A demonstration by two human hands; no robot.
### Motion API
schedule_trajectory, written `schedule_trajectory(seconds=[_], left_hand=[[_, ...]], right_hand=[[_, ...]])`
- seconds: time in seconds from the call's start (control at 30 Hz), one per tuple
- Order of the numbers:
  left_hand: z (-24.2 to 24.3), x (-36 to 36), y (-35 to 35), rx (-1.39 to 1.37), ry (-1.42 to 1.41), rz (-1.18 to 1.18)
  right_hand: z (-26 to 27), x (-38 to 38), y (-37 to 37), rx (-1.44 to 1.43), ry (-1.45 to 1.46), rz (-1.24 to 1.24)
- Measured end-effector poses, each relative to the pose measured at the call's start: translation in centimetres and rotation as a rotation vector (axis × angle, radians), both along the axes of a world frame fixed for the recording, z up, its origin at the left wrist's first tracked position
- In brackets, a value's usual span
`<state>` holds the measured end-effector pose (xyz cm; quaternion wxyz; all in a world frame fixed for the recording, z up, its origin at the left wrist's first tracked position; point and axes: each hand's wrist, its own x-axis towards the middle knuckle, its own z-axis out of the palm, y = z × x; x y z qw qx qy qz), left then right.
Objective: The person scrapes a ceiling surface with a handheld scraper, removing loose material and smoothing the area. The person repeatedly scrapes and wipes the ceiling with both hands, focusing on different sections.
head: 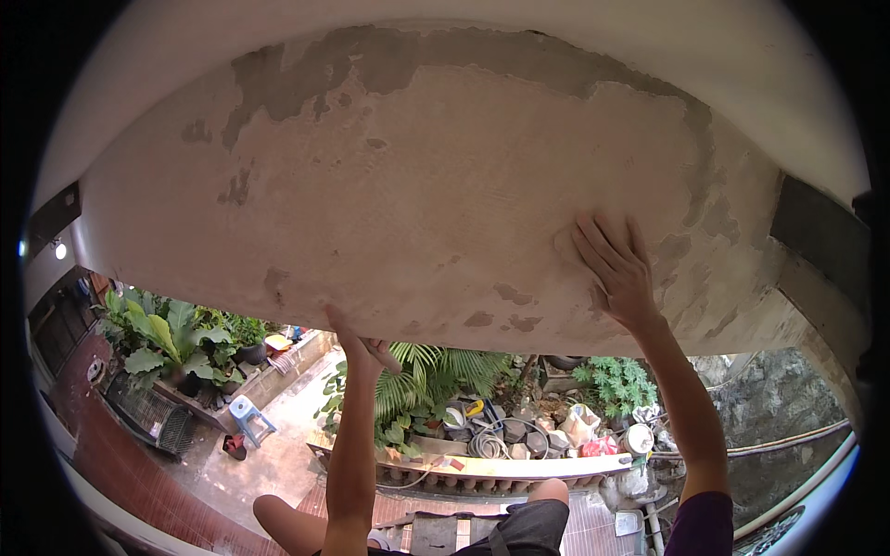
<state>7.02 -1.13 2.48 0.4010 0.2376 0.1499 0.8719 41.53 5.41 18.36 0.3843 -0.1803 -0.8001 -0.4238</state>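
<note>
A broad plastered panel (452,174), patchy with darker grey areas (507,55) along its upper rim, fills the upper view. My right hand (615,267) lies against its face at the right, fingers spread. Just left of those fingertips shows a faint pale outline; whether a thin sheet lies under the palm is hidden. My left hand (358,344) is at the panel's lower edge, its thumb up on the face and its other fingers bent around the rim. Small rough patches (514,293) mark the plaster between the two hands.
Beneath me are dark wooden boards (434,534). Farther below stand a blue plastic stool (252,420), a metal-mesh bench (149,413) and leafy plants (174,340). A balustrade ledge (500,469) fronts coiled hose (490,445), rocks and a white bucket (637,439). Pipes (758,450) cross at right.
</note>
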Motion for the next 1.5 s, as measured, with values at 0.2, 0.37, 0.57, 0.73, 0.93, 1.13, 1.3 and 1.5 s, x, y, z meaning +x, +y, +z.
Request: schedule_trajectory(seconds=[0.2, 0.37, 0.57, 0.73, 0.93, 1.13, 1.3, 1.5], left_hand=[[-0.3, 0.2, 0.2, -0.010, -0.048, 0.033], [-0.5, -0.7, 0.0, 0.041, 0.028, 0.018], [-0.5, -1.0, 0.1, -0.014, 0.008, -0.042], [-1.1, -1.1, -0.1, -0.041, -0.002, -0.087], [-1.3, -1.3, 0.2, -0.057, -0.012, -0.008], [-1.1, -1.8, -0.5, -0.062, 0.070, -0.009], [-1.3, -1.5, -0.3, -0.025, 0.085, -0.071], [-1.4, -1.4, -0.6, -0.057, 0.090, -0.066]], right_hand=[[11.3, -15.7, -1.2, 0.185, -0.119, 0.218], [10.8, -17.0, -1.0, 0.190, -0.071, 0.111], [2.1, -2.4, -0.9, 0.042, 0.021, -0.061], [4.1, -4.2, -1.2, 0.046, 0.050, 0.019], [14.2, -15.9, -0.5, 0.173, -0.070, 0.131], [8.2, -8.0, -0.6, 0.107, 0.007, 0.089], [2.4, 0.3, -1.2, 0.015, 0.086, -0.065], [10.6, -11.3, 0.8, 0.185, 0.001, 0.157]])
